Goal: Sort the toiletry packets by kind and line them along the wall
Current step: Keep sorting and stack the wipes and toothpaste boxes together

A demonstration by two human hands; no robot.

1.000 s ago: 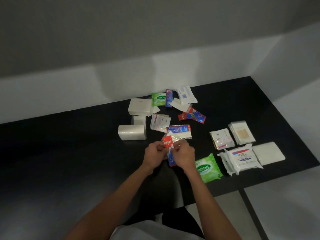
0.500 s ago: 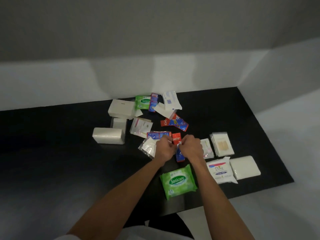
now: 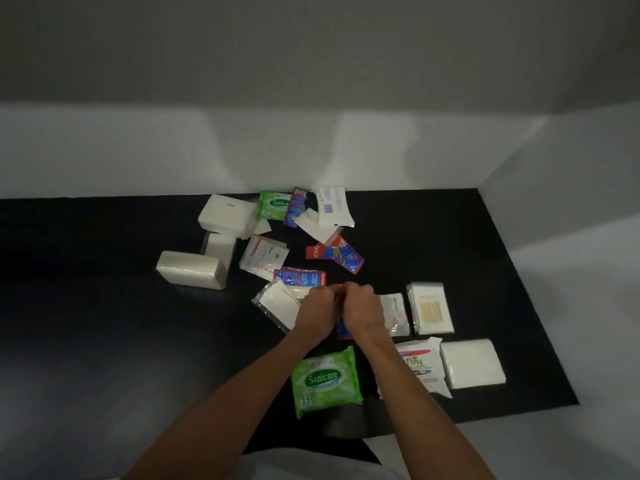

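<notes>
While most packets lie unsorted, the pale wall [image 3: 138, 150] behind the black bench [image 3: 104, 306] has no tidy row along it, only a loose heap. A white tissue block [image 3: 225, 213], a green wipes pack [image 3: 273, 205] and a barcoded white pack [image 3: 332, 207] crowd together near its foot.

At the near right, kinds appear grouped. A flat white pad pack [image 3: 472, 363] lies just beside a Dove pack [image 3: 420, 368], with a stack of cotton-bud sachets [image 3: 429, 308] behind them. A second green wipes pack [image 3: 325, 379] lies near the front edge. This corner looks like a staging spot ahead of the move to the wall.

Smaller red and blue toothpaste sachets [image 3: 334, 254] are scattered through the middle. One more, the held sachet [image 3: 343, 329], is at the centre of the bench between the left grip [image 3: 317, 311] and the right grip [image 3: 363, 306]. Their knuckles nearly touch, and each has its fingers curled onto the packet, pinching its red top while the blue end shows below the wrists. Two grips on so slight a packet suggest it is being straightened or peeled from another; which one cannot be told.
</notes>
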